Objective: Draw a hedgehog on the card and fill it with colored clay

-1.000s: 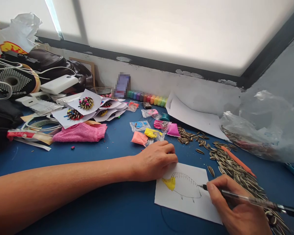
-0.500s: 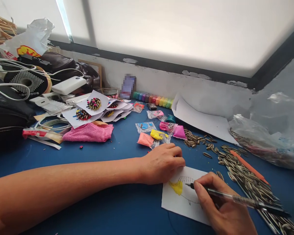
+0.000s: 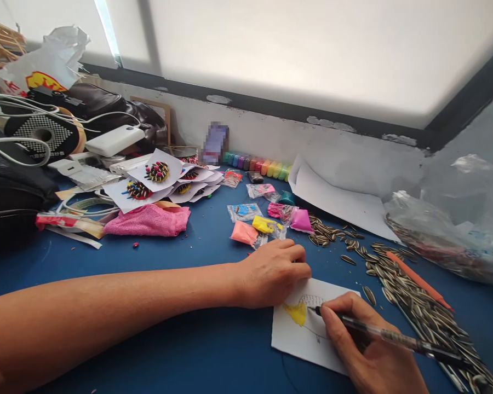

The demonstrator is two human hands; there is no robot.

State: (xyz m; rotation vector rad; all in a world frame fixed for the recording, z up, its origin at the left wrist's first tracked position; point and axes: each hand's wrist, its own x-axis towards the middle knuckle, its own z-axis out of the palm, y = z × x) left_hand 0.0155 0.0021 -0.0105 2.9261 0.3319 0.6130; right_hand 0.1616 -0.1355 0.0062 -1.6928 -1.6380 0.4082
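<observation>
While the right hand (image 3: 372, 339) pinches a clear-barrelled pen (image 3: 388, 332), its tip just beside the yellow patch (image 3: 297, 314) on white paper (image 3: 288, 340) lying on the blue surface (image 3: 189, 345), the left hand (image 3: 273, 273) curls at the sheet's upper-left corner, grip hidden; firm anchoring and light, even strokes should suit those scalloped rows (image 3: 311, 300).

Characters “好看” on the checkered roll (image 3: 60, 137)

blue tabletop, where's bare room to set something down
Between the fuzzy pink cloth and bare left forearm, save small crumbs; also its near side, left of the white rectangular paper. Crowded right of it: striped seeds, slim orange stick.
</observation>
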